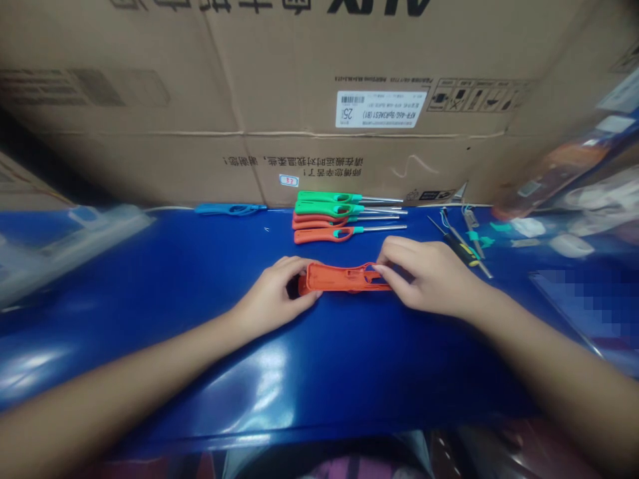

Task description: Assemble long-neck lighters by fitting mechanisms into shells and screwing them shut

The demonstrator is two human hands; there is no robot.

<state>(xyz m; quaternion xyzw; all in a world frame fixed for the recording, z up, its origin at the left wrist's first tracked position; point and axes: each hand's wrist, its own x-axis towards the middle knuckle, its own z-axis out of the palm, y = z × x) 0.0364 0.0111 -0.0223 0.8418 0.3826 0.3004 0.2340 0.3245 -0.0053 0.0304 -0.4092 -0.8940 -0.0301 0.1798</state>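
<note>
An orange plastic lighter shell (342, 278) lies open side up on the blue table (319, 359), held at both ends. My left hand (277, 298) is curled round its left end. My right hand (429, 276) pinches its right end with the fingertips. Just behind lie several finished long-nosed lighters (344, 216) in green and orange, with metal tubes pointing right.
A large cardboard box (309, 100) walls off the back of the table. A blue lighter shell (229, 209) lies at the back left. A screwdriver (456, 243) and small parts lie at the right. Clear bags sit at both sides.
</note>
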